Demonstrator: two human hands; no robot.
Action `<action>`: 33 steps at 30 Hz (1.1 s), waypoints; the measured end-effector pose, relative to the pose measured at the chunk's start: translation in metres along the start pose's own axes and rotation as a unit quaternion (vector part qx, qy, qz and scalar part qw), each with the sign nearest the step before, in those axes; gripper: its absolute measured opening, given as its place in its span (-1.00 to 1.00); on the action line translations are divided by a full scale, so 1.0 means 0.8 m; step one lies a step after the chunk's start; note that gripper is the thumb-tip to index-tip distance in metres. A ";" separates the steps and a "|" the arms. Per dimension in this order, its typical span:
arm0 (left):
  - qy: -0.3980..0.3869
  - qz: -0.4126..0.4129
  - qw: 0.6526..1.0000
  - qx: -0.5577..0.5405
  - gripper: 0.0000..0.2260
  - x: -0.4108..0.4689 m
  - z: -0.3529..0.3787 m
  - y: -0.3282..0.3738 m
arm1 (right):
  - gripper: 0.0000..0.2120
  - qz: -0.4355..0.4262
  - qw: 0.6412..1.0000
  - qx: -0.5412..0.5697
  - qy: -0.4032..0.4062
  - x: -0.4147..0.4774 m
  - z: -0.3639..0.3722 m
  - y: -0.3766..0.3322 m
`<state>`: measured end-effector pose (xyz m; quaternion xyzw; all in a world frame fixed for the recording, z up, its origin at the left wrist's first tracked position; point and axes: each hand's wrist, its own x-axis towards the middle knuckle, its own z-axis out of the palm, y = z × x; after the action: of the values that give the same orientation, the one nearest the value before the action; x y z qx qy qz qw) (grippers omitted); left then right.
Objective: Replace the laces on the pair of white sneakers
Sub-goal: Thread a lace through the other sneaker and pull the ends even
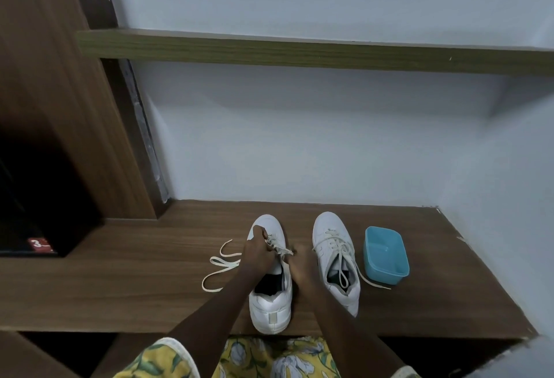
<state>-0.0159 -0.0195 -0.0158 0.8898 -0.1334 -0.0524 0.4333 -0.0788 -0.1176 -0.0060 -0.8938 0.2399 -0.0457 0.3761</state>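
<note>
Early on: gripping the cream lace (223,263) of the left sneaker (271,308) with the left hand (257,251); cannot tell the hold of the blurred right hand (302,263). Still to do: the laced right sneaker (335,254).

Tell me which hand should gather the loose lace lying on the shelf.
Left. The left hand grips the left sneaker right beside the loose lace; the right hand, blurred, is across the sneaker, between the pair.
</note>
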 end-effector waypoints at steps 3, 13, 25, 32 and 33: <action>0.006 -0.018 0.999 -0.028 -0.71 -0.005 0.003 0.001 | -0.60 0.001 1.000 0.004 0.000 0.000 0.001 0.000; 0.060 -0.064 0.994 -0.070 -0.71 -0.016 0.011 0.007 | -0.58 -0.009 1.000 0.017 0.009 0.002 0.003 0.002; 0.050 -0.065 0.994 -0.072 -0.70 -0.015 0.012 0.005 | -0.86 -0.024 0.998 0.059 0.008 -0.002 0.012 0.003; 0.027 -0.039 0.998 -0.048 -0.73 -0.018 0.011 0.000 | -0.79 0.080 0.957 0.279 -0.021 -0.002 0.008 0.012; 0.023 -0.032 0.998 -0.041 -0.73 -0.018 0.011 0.000 | -0.80 0.087 0.952 0.293 -0.022 0.000 0.010 0.013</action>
<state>-0.0318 -0.0219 -0.0219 0.8758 -0.0932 -0.0514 0.4708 -0.0809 -0.1191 -0.0189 -0.7205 0.2846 -0.0611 0.6294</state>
